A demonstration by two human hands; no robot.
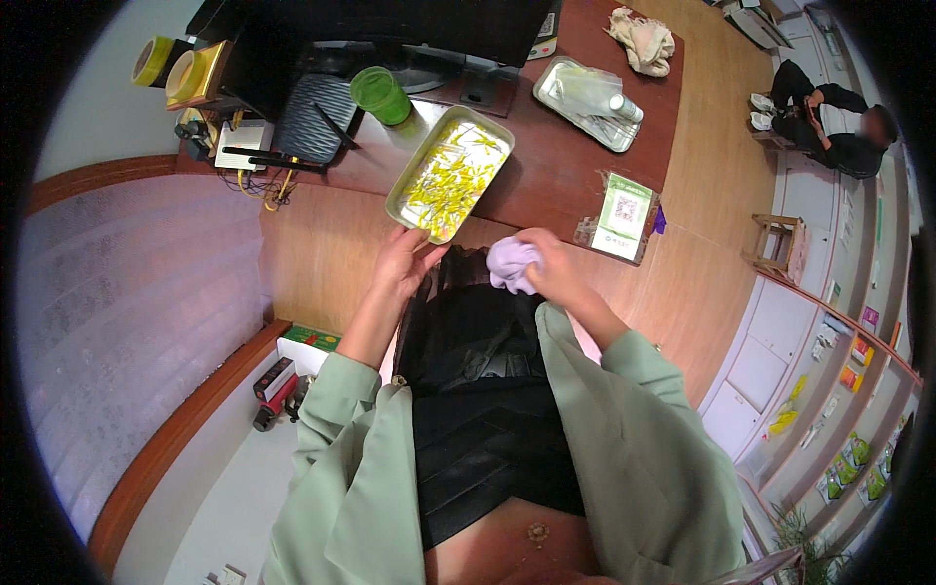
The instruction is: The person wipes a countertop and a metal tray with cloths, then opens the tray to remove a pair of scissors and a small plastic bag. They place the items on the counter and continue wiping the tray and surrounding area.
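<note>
My left hand grips the near end of a metal tray, which juts past the desk's front edge. Many small yellow-green pieces are spread over the tray's bottom; their kind cannot be told. A bunched lilac cloth is closed in my right hand, above my lap and just right of the tray's near end. Beyond the tray's far left corner stands a green cup. Further right on the desk lies a second metal tray with a clear plastic bag and a white bottle.
A dark red desk carries a monitor, a black router, a white router with cables, a cream cloth and a card with a printed code. A person sits at the far right near a wooden stool.
</note>
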